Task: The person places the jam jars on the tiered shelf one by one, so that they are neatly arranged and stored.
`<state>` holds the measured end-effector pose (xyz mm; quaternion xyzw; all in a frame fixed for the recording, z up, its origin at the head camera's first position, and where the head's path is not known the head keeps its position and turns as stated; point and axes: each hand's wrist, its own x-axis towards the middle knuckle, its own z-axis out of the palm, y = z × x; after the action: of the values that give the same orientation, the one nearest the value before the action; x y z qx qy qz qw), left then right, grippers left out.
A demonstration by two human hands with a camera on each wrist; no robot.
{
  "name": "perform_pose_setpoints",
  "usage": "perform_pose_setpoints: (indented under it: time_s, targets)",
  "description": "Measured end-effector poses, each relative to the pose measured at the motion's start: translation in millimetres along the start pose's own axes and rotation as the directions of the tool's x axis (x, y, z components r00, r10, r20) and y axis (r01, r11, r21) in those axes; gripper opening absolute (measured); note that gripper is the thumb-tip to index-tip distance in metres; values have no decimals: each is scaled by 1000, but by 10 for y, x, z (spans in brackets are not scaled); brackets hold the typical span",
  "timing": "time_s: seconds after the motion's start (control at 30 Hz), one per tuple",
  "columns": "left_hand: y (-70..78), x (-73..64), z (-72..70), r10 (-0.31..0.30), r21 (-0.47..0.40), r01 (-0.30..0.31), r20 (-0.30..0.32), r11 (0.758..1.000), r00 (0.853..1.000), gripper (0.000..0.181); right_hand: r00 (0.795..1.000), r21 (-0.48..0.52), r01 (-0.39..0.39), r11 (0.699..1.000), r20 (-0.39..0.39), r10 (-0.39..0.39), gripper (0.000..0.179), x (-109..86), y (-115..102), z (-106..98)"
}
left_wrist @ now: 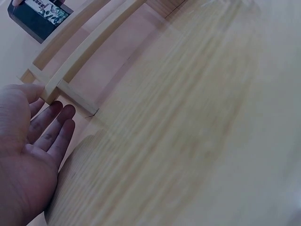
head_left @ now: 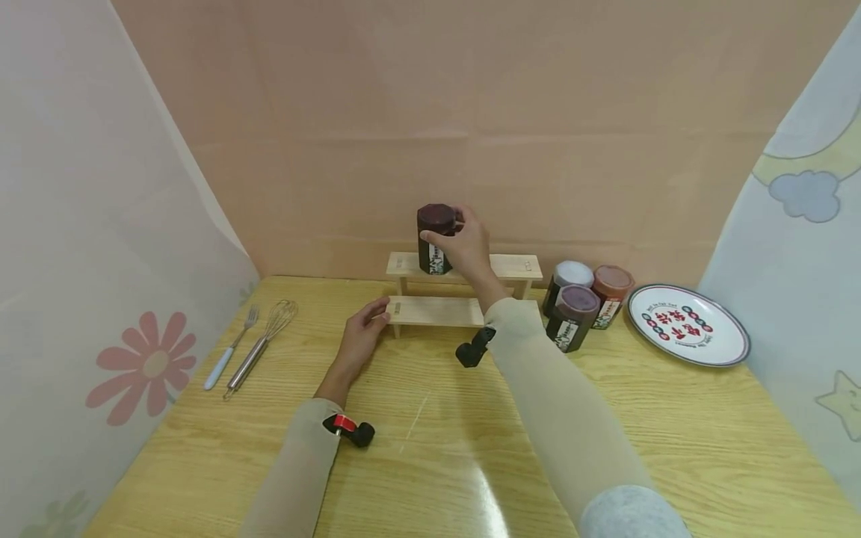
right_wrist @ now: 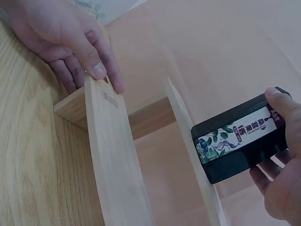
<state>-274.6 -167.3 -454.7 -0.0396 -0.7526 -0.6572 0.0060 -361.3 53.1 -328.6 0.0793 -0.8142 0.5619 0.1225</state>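
Observation:
My right hand grips a dark octagonal jar by its upper part, thumb on one side and fingers on the other. This jar has a deep purple lid and a fruit label. It stands upright with its base at the upper tier of a two-tier wooden shelf, left of the middle. With my left hand I hold the left end of the lower tier, thumb over the board and fingertips beside and under it.
Right of the shelf stand three more jars, with a white lid, a purple lid and a reddish lid. A white plate with red lettering lies farther right. A whisk and a fork lie at the left.

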Motion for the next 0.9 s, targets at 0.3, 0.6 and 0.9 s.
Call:
perform_pose_setpoints:
  time_s: [0.3,0.6,0.9]
  targets:
    - [-95,40,-11,-7,-10,7,-2,1000,1000,45,998,50,-7,999,63,3,77,-44,7,-83]
    - [-307,173,65,32,-21,-32,-12,999,999,45,993,105,-23,994,120,10,82,-164,78,-596]
    - [-336,181,100,34,7,-34,-22,999,999,43,988,48,-39,998,152,31,80,-506,344,-1426]
